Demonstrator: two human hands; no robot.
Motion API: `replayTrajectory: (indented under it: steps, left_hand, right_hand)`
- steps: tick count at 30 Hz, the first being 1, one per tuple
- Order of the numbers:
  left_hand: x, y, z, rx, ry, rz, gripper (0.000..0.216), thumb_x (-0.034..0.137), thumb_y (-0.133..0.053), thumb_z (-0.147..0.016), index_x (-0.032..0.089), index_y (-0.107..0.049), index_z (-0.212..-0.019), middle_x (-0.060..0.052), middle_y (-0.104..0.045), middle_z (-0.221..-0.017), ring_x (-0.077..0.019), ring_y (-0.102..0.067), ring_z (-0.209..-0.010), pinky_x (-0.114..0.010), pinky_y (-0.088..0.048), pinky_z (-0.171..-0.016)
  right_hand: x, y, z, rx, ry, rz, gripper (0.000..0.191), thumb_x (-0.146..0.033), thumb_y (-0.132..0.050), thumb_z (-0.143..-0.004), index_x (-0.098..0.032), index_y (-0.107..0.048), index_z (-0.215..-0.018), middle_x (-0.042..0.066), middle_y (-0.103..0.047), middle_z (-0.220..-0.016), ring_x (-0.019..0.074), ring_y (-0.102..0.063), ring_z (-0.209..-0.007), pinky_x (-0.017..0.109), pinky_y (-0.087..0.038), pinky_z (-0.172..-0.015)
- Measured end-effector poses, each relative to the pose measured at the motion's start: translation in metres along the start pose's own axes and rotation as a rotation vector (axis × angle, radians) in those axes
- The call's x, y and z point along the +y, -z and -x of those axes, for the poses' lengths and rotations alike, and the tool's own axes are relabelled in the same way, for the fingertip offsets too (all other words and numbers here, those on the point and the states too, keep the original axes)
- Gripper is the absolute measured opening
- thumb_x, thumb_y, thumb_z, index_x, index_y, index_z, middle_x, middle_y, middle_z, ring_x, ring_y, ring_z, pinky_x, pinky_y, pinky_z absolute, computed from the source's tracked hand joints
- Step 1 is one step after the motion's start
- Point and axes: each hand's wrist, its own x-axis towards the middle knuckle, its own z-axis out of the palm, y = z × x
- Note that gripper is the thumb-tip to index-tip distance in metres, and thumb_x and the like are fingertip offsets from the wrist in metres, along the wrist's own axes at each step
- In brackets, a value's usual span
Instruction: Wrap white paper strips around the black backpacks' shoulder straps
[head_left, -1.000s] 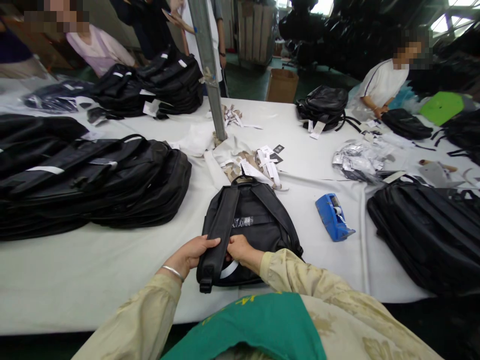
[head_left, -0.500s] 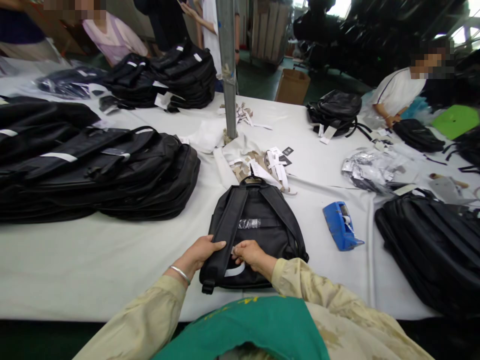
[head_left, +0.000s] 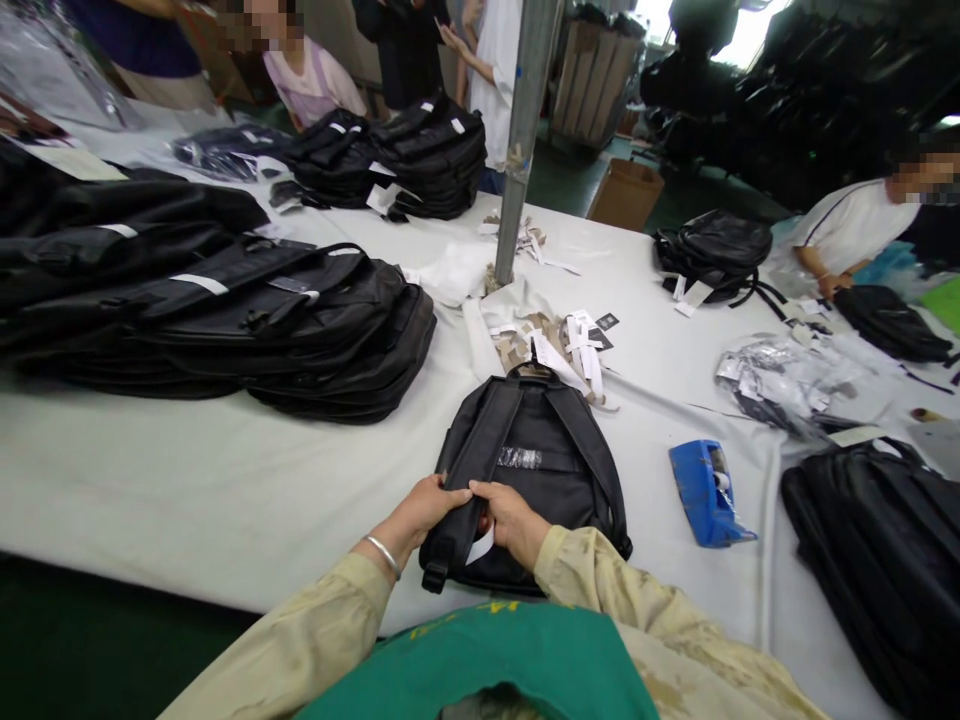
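I note left hand [head_left: 421, 508] and right hand [head_left: 514, 522] both pinching the long black leather-like strap [head_left: 492, 432]; uneven tugging could crease the curved white paper-like strip [head_left: 481, 547].

Right hand [head_left: 517, 522] partly hidden by the strap [head_left: 484, 445].
Near the table's [head_left: 337, 480] front edge, one bag pile [head_left: 877, 540] is cut off; farther back, I can't read a tiny black tag [head_left: 607, 321].

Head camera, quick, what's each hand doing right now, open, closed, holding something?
Left hand: closed, holding the black backpack strap.
Right hand: closed on the strap's edge, fingers partly hidden; can't tell whether it also holds the white strip.
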Motion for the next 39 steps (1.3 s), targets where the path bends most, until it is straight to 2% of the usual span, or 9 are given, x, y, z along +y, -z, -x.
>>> replayTrajectory:
  steps: [6,11,16,22,26,28,32,37,39]
  left_hand:
    - [-0.019,0.005,0.002,0.013,-0.034,-0.051,0.028,0.033,-0.077,-0.072,0.008,-0.07,-0.084,-0.012,-0.074,-0.073,-0.0243,-0.07,-0.066,-0.029,-0.054,-0.057]
    - [-0.018,0.006,0.001,0.033,-0.044,-0.028,0.027,0.032,-0.078,-0.069,0.009,-0.07,-0.079,-0.01,-0.073,-0.07,-0.0237,-0.069,-0.064,-0.029,-0.053,-0.056]
    - [-0.012,0.011,0.001,-0.087,-0.003,0.071,0.027,0.031,-0.079,-0.068,0.009,-0.071,-0.083,-0.011,-0.075,-0.075,-0.0242,-0.07,-0.066,-0.031,-0.056,-0.061]
    - [-0.016,0.012,-0.003,-0.119,0.008,0.11,0.021,0.025,-0.074,-0.073,0.009,-0.071,-0.087,-0.011,-0.075,-0.076,-0.0233,-0.07,-0.068,-0.031,-0.057,-0.066]
    - [-0.018,0.013,-0.004,-0.106,0.012,0.068,0.021,0.025,-0.075,-0.071,0.01,-0.071,-0.084,-0.01,-0.075,-0.074,-0.0235,-0.069,-0.065,-0.032,-0.056,-0.063]
    - [-0.018,0.011,-0.004,-0.116,0.01,0.068,0.019,0.025,-0.075,-0.07,0.011,-0.072,-0.082,-0.009,-0.075,-0.073,-0.0234,-0.069,-0.064,-0.032,-0.056,-0.063]
    - [-0.02,0.007,-0.002,-0.082,-0.055,0.026,0.017,0.026,-0.076,-0.069,0.012,-0.072,-0.078,-0.006,-0.073,-0.07,-0.0206,-0.066,-0.062,-0.028,-0.052,-0.061]
    - [-0.025,0.007,-0.004,-0.002,-0.19,-0.094,0.024,0.035,-0.078,-0.067,0.013,-0.07,-0.072,-0.001,-0.067,-0.062,-0.0174,-0.06,-0.059,-0.024,-0.043,-0.055]
    - [-0.027,0.008,-0.005,0.008,-0.197,-0.083,0.025,0.035,-0.076,-0.066,0.013,-0.07,-0.076,-0.001,-0.068,-0.063,-0.0185,-0.061,-0.06,-0.025,-0.043,-0.057]
  right_hand:
    - [-0.004,0.003,0.005,-0.053,0.051,0.06,0.016,-0.022,-0.071,-0.076,-0.016,-0.057,-0.079,-0.003,-0.057,-0.053,0.0103,-0.046,-0.039,0.019,-0.029,-0.035]
    - [-0.023,0.026,0.019,-0.221,0.114,0.398,0.017,-0.012,-0.075,-0.063,-0.013,-0.063,-0.074,0.0,-0.064,-0.058,0.0109,-0.056,-0.047,0.019,-0.042,-0.044]
    - [-0.032,0.04,0.025,-0.057,0.199,0.739,0.004,-0.014,-0.067,-0.072,-0.013,-0.065,-0.068,0.003,-0.067,-0.063,0.0116,-0.06,-0.05,0.019,-0.043,-0.044]
    - [-0.031,0.027,0.014,-0.087,0.244,0.794,0.012,-0.016,-0.065,-0.076,-0.014,-0.062,-0.064,0.002,-0.069,-0.066,0.0089,-0.059,-0.048,0.015,-0.041,-0.04]
    - [-0.056,0.024,0.029,-0.181,0.159,0.948,0.007,-0.011,-0.066,-0.072,-0.014,-0.063,-0.065,0.002,-0.066,-0.057,0.0111,-0.058,-0.042,0.017,-0.043,-0.038]
    - [-0.072,0.018,0.038,-0.22,0.12,0.988,0.007,-0.01,-0.066,-0.071,-0.015,-0.063,-0.074,0.001,-0.067,-0.057,0.0131,-0.059,-0.042,0.019,-0.045,-0.037]
    - [-0.086,-0.009,0.038,-0.248,0.137,0.83,0.025,-0.009,-0.069,-0.068,-0.017,-0.057,-0.088,0.001,-0.067,-0.059,0.0163,-0.063,-0.047,0.022,-0.05,-0.04]
    - [-0.078,-0.035,0.016,-0.269,0.192,0.818,0.009,-0.016,-0.071,-0.074,-0.012,-0.064,-0.077,0.004,-0.067,-0.062,0.0129,-0.062,-0.051,0.019,-0.05,-0.043]
    - [-0.077,-0.036,0.01,-0.304,0.2,0.82,0.013,-0.024,-0.069,-0.08,-0.012,-0.066,-0.081,0.005,-0.069,-0.072,0.012,-0.064,-0.057,0.018,-0.051,-0.047]
